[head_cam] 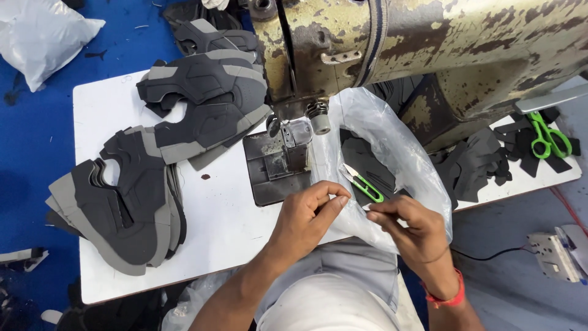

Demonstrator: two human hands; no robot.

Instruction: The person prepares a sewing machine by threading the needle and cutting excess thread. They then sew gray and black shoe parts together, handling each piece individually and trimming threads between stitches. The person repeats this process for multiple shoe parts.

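Two cutters show: one small green-handled thread snip [362, 182] and one pair of green-handled scissors [549, 137] at three o'clock on the white counter [223, 227]. Grey-and-black foam shoe-upper pieces [184, 122] lie in three loose stacks toward nine and eleven o'clock. The left hand [306, 216] pinches the crinkled clear plastic bag [392, 141], fingertips pressed together. The right hand [411, 228] is closed around the snip's handle, its blades pointing toward eleven o'clock over the bag.

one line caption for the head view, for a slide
Both hands, left and right, pinch a clear plastic bag beside green thread snips under a worn sewing machine.
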